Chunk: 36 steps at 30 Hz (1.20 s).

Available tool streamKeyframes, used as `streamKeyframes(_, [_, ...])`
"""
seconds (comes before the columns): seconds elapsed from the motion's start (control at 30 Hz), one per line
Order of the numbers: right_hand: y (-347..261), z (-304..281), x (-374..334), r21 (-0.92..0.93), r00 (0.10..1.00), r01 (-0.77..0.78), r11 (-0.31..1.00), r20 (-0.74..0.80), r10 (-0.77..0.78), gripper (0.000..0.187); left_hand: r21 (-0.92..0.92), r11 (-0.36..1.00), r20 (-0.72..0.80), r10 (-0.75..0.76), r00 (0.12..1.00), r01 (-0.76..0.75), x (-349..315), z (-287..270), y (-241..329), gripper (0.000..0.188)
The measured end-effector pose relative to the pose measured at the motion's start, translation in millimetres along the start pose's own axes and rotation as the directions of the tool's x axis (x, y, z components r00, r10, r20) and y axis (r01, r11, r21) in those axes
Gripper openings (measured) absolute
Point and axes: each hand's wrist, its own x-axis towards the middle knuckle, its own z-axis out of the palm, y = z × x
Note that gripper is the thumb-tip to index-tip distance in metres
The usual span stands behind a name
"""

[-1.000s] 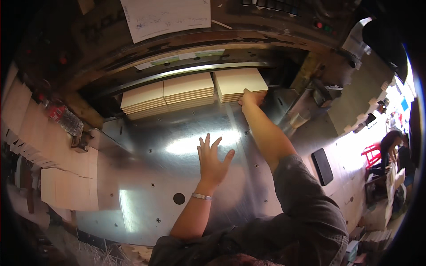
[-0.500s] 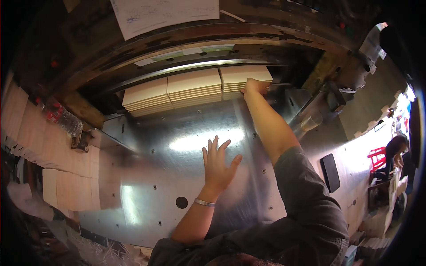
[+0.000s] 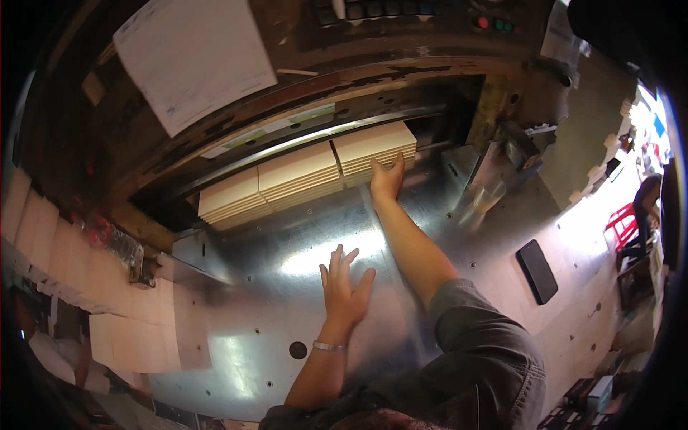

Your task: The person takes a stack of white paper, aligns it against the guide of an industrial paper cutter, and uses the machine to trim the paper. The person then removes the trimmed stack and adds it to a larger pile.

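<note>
Three side-by-side stacks of pale cream boards or sheets lie in the slot at the back of a metal table: a left stack, a middle stack and a right stack. My right hand reaches forward to the right stack. Its thumb and a finger are spread against that stack's front edge, and the other fingers are partly hidden. Over the bare metal tabletop, my left hand is held with fingers apart and nothing in it. A bracelet circles the left wrist.
On the right lie a black phone and a clear plastic cup. Piled pale blocks line the left side, with a plastic bottle nearby. A paper sheet rests on the machine. Another person is at far right.
My right hand has shifted from the right stack's front corner toward the left along its front edge, its grip loosened. My left hand remains open over the table. The whole view has tilted.
</note>
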Motion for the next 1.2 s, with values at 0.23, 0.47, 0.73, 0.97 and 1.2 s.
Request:
streamKeyframes(0.23, [10, -11, 22, 0.062, 0.99, 0.139, 0.988, 0.011, -0.14, 0.074, -0.047, 0.998, 0.007, 0.039, 0.999, -0.038, 7, 9, 5, 0.052])
streamKeyframes(0.47, [4, -4, 13, 0.043, 0.996, 0.048, 0.998, 0.069, -0.051, 0.074, -0.058, 0.998, 0.004, 0.029, 1.0, -0.029, 9, 5, 2, 0.048])
streamKeyframes(0.73, [6, -5, 11, 0.013, 0.99, 0.111, 0.994, 0.084, -0.112, 0.077, -0.068, 0.998, 0.021, 0.015, 1.0, -0.014, 6, 6, 2, 0.046])
streamKeyframes(0.97, [6, 0, 4, 0.006, 0.989, 0.111, 0.994, 0.095, -0.111, 0.077, -0.071, 0.997, 0.025, 0.026, 0.999, -0.024, 6, 5, 2, 0.047])
streamKeyframes(1.2, [11, -1, 3, -0.054, 0.982, 0.162, 0.985, 0.107, -0.155, 0.077, -0.087, 0.996, 0.026, 0.035, 0.999, -0.033, 6, 7, 3, 0.048])
